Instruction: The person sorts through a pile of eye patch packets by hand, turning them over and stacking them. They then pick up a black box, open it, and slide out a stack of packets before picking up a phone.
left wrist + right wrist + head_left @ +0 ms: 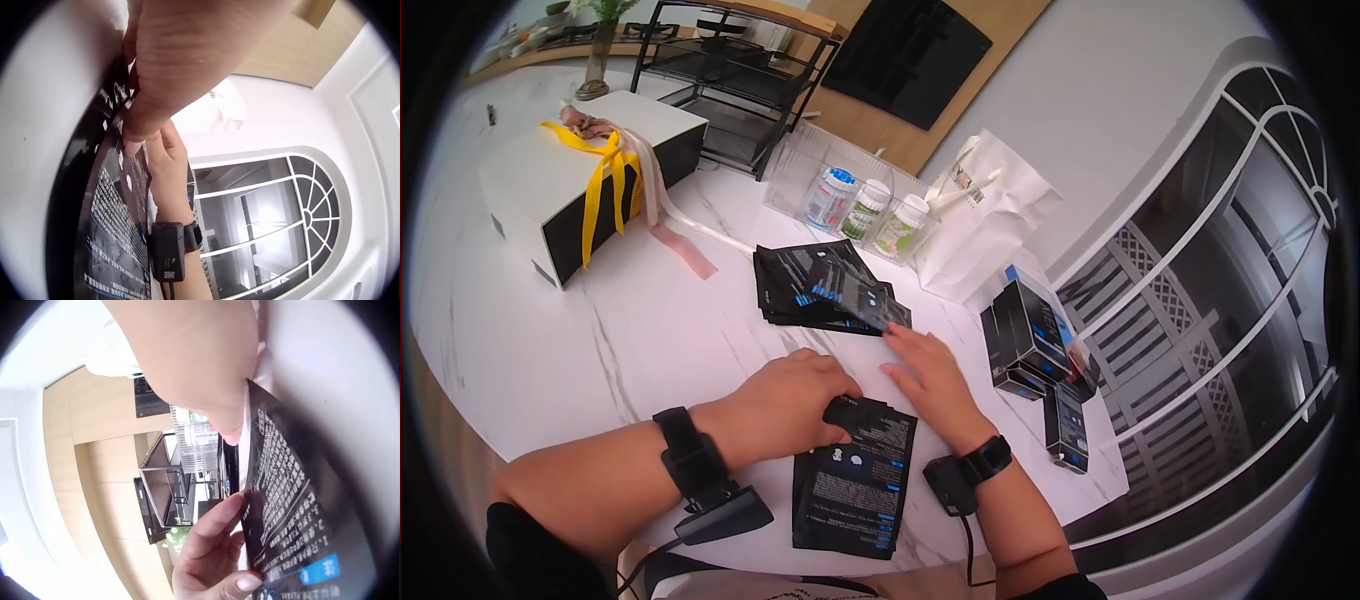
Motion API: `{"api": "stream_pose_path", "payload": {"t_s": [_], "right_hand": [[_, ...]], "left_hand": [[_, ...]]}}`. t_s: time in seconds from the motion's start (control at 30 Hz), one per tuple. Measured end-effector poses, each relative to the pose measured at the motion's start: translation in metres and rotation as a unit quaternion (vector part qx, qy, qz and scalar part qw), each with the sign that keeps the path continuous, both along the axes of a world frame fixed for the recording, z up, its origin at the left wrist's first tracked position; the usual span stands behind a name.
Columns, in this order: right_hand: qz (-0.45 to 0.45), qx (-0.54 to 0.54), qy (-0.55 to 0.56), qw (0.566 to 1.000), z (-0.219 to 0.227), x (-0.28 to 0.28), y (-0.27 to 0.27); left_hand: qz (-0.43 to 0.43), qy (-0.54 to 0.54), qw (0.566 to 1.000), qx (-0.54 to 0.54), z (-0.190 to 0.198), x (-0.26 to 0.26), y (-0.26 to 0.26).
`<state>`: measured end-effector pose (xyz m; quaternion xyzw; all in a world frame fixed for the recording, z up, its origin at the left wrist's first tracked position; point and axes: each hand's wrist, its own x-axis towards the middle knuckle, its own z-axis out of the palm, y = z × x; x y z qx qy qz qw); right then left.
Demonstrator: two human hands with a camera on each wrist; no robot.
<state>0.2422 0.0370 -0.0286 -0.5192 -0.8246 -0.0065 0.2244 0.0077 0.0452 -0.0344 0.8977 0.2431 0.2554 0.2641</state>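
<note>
My left hand [775,408] pinches the top edge of a small stack of flat black pouches [855,490] at the table's near side, thumb on the printed face. In the left wrist view, that thumb presses on the upper pouch [115,206], its small white text in rows. My right hand [945,385] stretches forward with fingers extended, thumb held apart. Its fingertips are right at the corner of a glossy black pouch [862,300] lying askew on top of a second pile of black pouches [785,275]. The right wrist view shows my left thumb and fingers [215,525] on the near stack.
Black boxes [1030,335] are stacked at the right edge, before a white paper bag [985,215]. Several bottles [865,208] stand in a clear organizer [785,185]. At back left are a white box [520,165] with ribbons and a black rack [740,85].
</note>
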Motion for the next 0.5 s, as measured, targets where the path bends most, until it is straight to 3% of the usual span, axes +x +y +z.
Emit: {"api": "stream_pose_path", "payload": {"t_s": [0.07,0.13,0.2,0.27,0.3,0.33,0.37,0.4,0.43,0.47,0.5], "right_hand": [[0.000,0.036,0.026,0.999,0.004,0.002,0.002],[-0.061,0.147,0.152,0.975,0.008,0.001,0.000],[-0.082,0.169,0.180,0.965,0.014,0.001,-0.004],[-0.064,0.166,0.433,0.884,0.018,-0.002,-0.008],[-0.046,0.125,0.497,0.857,0.020,-0.004,-0.011],[-0.045,0.125,0.497,0.857,0.024,-0.008,-0.014],[-0.041,0.074,0.533,0.842,0.027,-0.013,-0.018],[-0.038,0.022,0.567,0.822,0.031,-0.020,-0.022],[-0.018,-0.048,0.555,0.830,0.032,-0.028,-0.030],[0.039,-0.062,0.531,0.844,0.023,-0.024,-0.028],[0.060,-0.071,0.527,0.844,0.023,-0.025,-0.029]], "left_hand": [[-0.004,0.005,1.000,-0.003,0.001,-0.001,0.000],[-0.006,0.008,1.000,-0.009,0.002,-0.001,-0.001],[0.013,-0.012,1.000,-0.007,-0.002,0.001,-0.001],[0.033,-0.032,0.999,-0.004,-0.002,0.002,-0.002],[0.075,-0.099,0.992,-0.025,-0.001,0.005,-0.002],[0.117,-0.166,0.978,-0.044,0.001,0.007,-0.003],[0.118,-0.166,0.978,-0.044,0.006,0.008,-0.004],[0.111,-0.246,0.951,-0.150,0.012,0.007,-0.004],[0.103,-0.321,0.907,-0.254,0.016,0.007,-0.003],[0.103,-0.320,0.907,-0.254,0.018,0.008,-0.002],[0.060,-0.383,0.874,-0.292,0.019,0.008,0.000]]}}
